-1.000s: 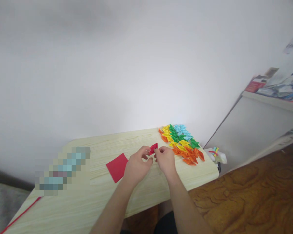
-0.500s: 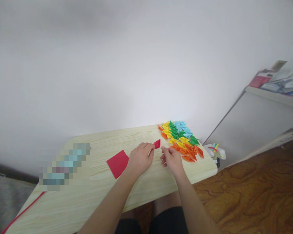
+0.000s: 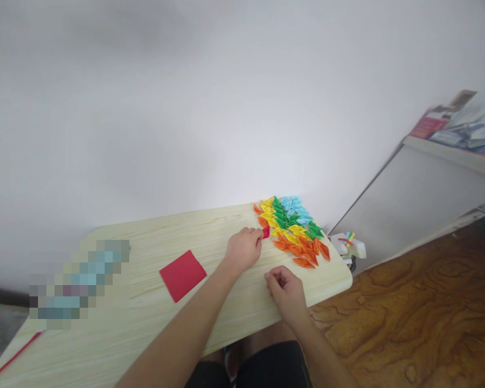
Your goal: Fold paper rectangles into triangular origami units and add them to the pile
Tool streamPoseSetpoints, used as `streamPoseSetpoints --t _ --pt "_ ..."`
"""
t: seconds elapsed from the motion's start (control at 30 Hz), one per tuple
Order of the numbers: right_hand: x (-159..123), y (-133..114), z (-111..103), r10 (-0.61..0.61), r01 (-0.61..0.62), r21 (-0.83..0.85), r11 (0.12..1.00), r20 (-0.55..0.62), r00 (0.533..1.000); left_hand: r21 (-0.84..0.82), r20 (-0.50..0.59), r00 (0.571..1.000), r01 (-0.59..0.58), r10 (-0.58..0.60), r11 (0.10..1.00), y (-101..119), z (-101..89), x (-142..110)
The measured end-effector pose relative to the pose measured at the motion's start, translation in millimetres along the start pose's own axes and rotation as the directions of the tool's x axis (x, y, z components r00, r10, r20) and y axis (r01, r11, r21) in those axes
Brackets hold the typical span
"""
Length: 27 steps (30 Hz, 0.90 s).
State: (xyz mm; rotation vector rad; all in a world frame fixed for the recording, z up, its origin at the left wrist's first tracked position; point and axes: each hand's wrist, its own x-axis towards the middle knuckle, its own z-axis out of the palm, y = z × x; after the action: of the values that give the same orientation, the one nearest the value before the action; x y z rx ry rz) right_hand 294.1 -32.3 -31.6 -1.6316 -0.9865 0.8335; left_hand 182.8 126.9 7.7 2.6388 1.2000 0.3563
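Observation:
My left hand (image 3: 243, 250) pinches a small folded red paper piece (image 3: 265, 232) and holds it just at the left edge of a spread of folded paper pieces (image 3: 293, 230) in orange, yellow, green and light blue. My right hand (image 3: 285, 288) rests lower on the pale wooden table (image 3: 145, 328), near its front edge, fingers curled loosely with nothing seen in them. A flat red paper square (image 3: 182, 275) lies on the table left of my left forearm.
A red strip (image 3: 8, 360) lies along the table's near left edge. A blurred patch covers something at the table's left. Right of the table stand a small white object with coloured strips (image 3: 348, 245) and a grey cabinet (image 3: 420, 207) with papers on top.
My left hand carried the red piece right, up to the coloured pieces. My right hand let go of it and drew back toward the table's front edge.

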Motion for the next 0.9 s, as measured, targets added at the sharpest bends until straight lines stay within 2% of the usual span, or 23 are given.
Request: streamPoseSetpoints --t 0.23,0.37,0.43,0.53,0.67,0.77,0.9 --pt "2.8 3.4 -1.3 -0.01 0.01 0.014 1.0 0.01 1.0 -0.045 -0.026 1.0 0.014 -0.015 0.999 1.9 10.2 -1.2" --pt "2.6 3.5 -1.5 -0.017 0.017 0.004 1.0 0.006 1.0 -0.101 -0.106 0.993 0.046 -0.056 0.994 -13.3 -0.9 -19.2" --pt "2.2 3.0 -1.8 -0.025 0.025 -0.01 1.0 0.002 1.0 -0.113 -0.165 0.981 0.079 -0.097 0.99 -31.9 -13.6 -39.4" --pt "0.6 1.2 -1.2 -0.042 0.041 -0.041 0.998 -0.009 0.999 -0.107 -0.237 0.954 0.165 -0.186 0.98 -70.0 -34.3 -83.5" --pt "0.3 -5.1 10.2 -0.085 0.085 -0.107 0.991 0.002 0.996 -0.087 -0.246 0.926 0.273 -0.286 0.958 -116.1 -48.1 -148.5" --pt "5.0 -13.6 32.8 -0.144 0.155 -0.164 0.974 0.077 0.987 -0.091 -0.225 0.926 0.289 -0.302 0.953 -132.3 -46.9 -182.0" --pt "16.6 -29.9 74.3 -0.246 0.306 -0.241 0.921 0.249 0.937 -0.1 -0.201 0.934 0.279 -0.294 0.955 -134.0 -42.4 -197.7"
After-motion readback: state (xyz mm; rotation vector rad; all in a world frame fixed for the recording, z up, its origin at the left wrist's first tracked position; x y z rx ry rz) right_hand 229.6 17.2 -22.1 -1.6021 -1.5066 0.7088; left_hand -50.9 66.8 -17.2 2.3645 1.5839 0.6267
